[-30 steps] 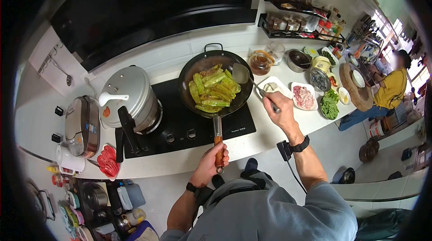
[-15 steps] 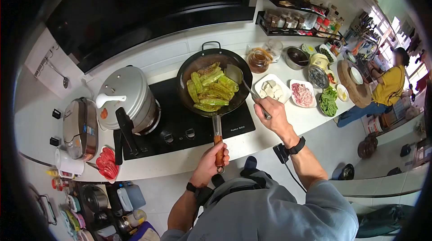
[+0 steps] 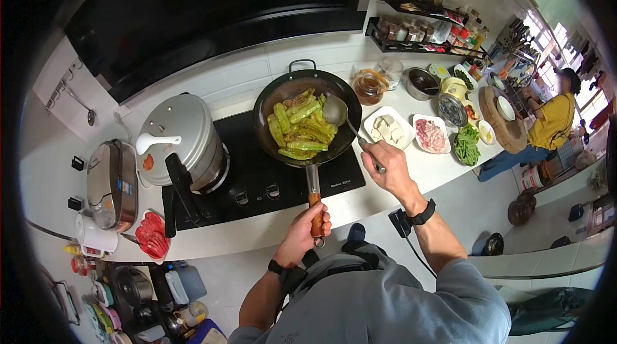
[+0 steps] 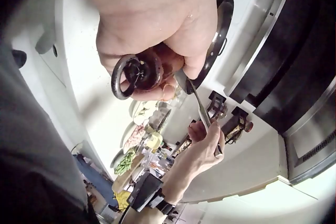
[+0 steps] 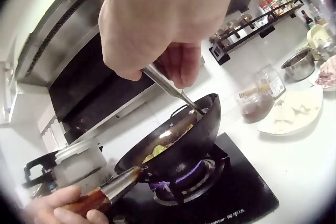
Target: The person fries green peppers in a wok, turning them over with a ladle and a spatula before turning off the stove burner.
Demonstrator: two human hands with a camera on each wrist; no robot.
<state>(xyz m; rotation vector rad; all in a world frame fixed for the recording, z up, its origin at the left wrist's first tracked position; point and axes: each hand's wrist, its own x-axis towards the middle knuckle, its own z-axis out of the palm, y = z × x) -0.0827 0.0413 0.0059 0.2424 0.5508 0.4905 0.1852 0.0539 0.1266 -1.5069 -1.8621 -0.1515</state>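
Note:
A black wok (image 3: 273, 94) stands on the cooktop with several long green peppers (image 3: 301, 126) in it, their skins wrinkled and browned. My left hand (image 3: 299, 233) grips the brown wooden end of the wok's handle (image 3: 316, 217). In the left wrist view those fingers wrap it close to the metal ring. With its fingers curled round the shaft, my right hand (image 3: 389, 169) holds a metal wok spatula (image 3: 335, 111). The spatula's blade is inside the wok, at the right edge of the peppers. Blue flame (image 5: 191, 175) burns under the wok in the right wrist view.
A pressure cooker (image 3: 173, 132) stands left of the wok. To the right are a plate of white pieces (image 3: 389, 128), sliced meat (image 3: 432, 135), green beans (image 3: 466, 148) and a glass jar (image 3: 369, 87). A person in yellow (image 3: 556, 119) stands at the far right.
My right hand has moved slightly left and down, turning the spatula blade, which has shifted left against the peppers. The left hand keeps its grip on the wok handle.

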